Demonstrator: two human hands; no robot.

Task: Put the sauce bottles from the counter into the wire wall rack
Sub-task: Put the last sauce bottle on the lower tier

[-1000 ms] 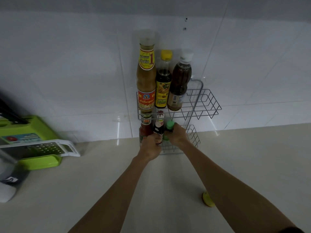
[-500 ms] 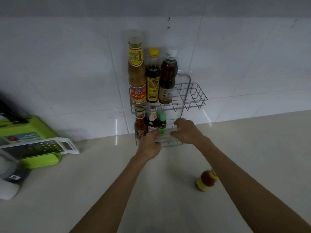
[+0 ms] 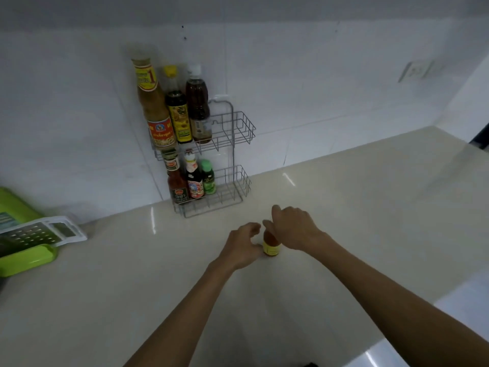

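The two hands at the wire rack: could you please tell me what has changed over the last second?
Both hands left the wire wall rack, releasing the small green-capped bottle on its lower shelf. The right hand now covers the small orange yellow-labelled bottle on the counter; the left hand flanks it. Other bottles stayed.

Both tiers of the wire rack stand free at their three o'clock ends; bottles crowd nine o'clock. Bare surface lies open before it.

A small orange sauce bottle stands upright on the counter, near the six-bottle wire rack.
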